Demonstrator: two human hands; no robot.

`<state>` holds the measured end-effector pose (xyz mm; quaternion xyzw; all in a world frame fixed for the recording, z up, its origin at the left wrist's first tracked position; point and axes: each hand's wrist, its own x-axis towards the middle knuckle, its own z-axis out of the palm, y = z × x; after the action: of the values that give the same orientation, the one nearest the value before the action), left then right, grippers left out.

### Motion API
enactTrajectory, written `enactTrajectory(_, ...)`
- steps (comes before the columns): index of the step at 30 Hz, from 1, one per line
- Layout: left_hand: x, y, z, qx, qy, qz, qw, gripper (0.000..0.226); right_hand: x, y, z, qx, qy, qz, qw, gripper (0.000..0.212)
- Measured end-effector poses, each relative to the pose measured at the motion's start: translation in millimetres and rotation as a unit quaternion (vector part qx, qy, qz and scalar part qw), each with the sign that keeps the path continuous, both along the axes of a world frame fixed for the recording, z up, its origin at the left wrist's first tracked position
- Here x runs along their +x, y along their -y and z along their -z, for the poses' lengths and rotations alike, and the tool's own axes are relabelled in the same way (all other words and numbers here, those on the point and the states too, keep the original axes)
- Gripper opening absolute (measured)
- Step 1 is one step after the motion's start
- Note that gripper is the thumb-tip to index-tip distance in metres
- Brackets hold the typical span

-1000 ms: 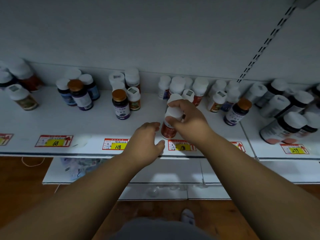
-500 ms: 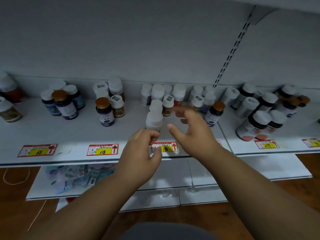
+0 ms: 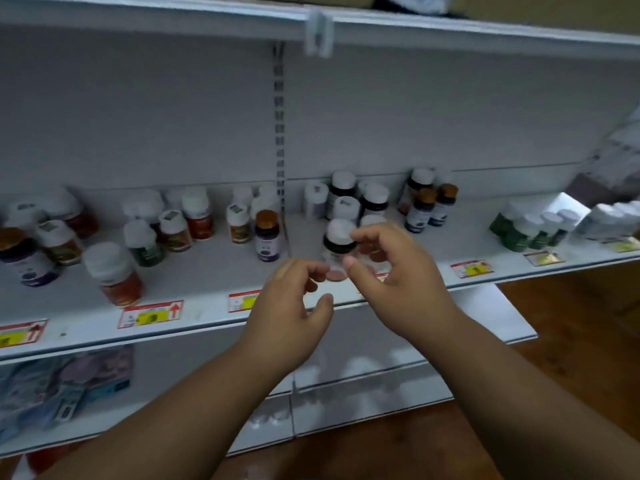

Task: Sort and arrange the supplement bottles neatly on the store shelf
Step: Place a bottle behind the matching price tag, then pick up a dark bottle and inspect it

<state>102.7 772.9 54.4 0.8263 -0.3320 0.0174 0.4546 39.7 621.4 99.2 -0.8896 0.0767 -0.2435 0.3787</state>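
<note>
Supplement bottles stand in loose groups along the white shelf (image 3: 207, 275). A white-capped bottle with a pink base (image 3: 337, 237) leans tilted near the shelf's front. My right hand (image 3: 391, 271) is at that bottle, thumb in front of its lower part and curved fingers beside its cap, without a plain grip. My left hand (image 3: 291, 306) hovers just left of and below it, fingers loosely curled and holding nothing. A white-capped bottle with a red label (image 3: 116, 275) stands alone at the front left.
A dark bottle with an amber cap (image 3: 266, 237) stands left of my hands. Green bottles (image 3: 519, 230) cluster at the right. Price tags (image 3: 150, 315) line the front edge. An upper shelf (image 3: 450, 32) overhangs, and a lower shelf holds flat packets (image 3: 62, 382).
My right hand let go of the red-label bottle and moved right to the tilted pink-based bottle. The left hand followed, and the view swung right and up.
</note>
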Motion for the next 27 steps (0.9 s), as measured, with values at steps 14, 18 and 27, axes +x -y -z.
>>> enactTrajectory(14, 7.0, 171.3, 4.5, 0.022, 0.001, 0.072, 0.997, 0.03, -14.0, 163.0, 7.1, 0.003, -0.018, 0.068, 0.998, 0.025)
enactTrajectory(18, 16.8, 217.0, -0.5, 0.014, 0.002, 0.082, 0.997, 0.03, -7.8, 205.9, -0.5, -0.01, -0.024, 0.088, 0.996, 0.021)
enactTrajectory(27, 28.7, 296.8, 17.1, 0.013, 0.015, -0.021, 1.0, 0.028, 54.8, 310.2, 21.6, -0.062, -0.046, 0.041, 0.996, 0.026)
